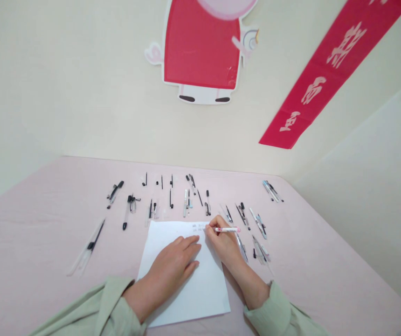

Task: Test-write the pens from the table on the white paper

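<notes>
A sheet of white paper [200,289] lies in front of me, with small rows of handwriting near its top right. My left hand [172,261] rests flat on the paper, fingers stretched toward the right and holding nothing. A white and pink pen [228,229] is pinched in my right hand [223,240], its tip end at the writing and its pink end pointing right. The pen's very tip is hidden by my fingers or too small to make out.
Several pens and pen parts lie in groups beyond the paper, such as a disassembled pen [90,245] at left and a pen bundle [272,191] at far right. The pink-covered table [29,247] meets a wall with a red banner [312,88] and a cartoon cutout [202,51].
</notes>
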Available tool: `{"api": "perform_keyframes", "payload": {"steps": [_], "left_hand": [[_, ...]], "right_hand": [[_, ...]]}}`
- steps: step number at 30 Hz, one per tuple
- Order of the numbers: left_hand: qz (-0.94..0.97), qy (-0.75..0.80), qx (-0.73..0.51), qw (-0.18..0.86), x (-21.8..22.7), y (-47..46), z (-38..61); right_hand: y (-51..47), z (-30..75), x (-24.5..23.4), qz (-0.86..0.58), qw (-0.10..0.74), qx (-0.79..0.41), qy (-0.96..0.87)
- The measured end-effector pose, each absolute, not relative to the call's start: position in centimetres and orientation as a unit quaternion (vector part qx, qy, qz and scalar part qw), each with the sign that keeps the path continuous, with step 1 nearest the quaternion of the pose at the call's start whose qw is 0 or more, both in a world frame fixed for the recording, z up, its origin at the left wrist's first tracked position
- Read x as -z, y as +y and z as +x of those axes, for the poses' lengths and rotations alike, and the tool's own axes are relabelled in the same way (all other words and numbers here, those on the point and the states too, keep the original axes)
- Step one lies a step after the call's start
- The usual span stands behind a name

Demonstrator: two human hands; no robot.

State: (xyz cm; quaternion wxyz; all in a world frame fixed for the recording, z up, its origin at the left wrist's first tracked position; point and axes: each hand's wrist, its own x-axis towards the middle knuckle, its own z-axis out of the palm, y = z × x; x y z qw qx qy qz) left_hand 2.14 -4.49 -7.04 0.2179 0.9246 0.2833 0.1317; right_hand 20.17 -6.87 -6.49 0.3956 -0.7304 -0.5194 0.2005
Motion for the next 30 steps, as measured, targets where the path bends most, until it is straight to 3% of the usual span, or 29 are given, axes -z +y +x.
{"api": "perform_keyframes", "payload": {"steps": [30], "left_hand": [[0.921, 0.28, -0.153, 0.222, 7.05, -4.54, 2.09]], "right_hand": [[-6.88, 19.98, 6.04, -0.721, 0.414, -0.192, -0.522]]}}
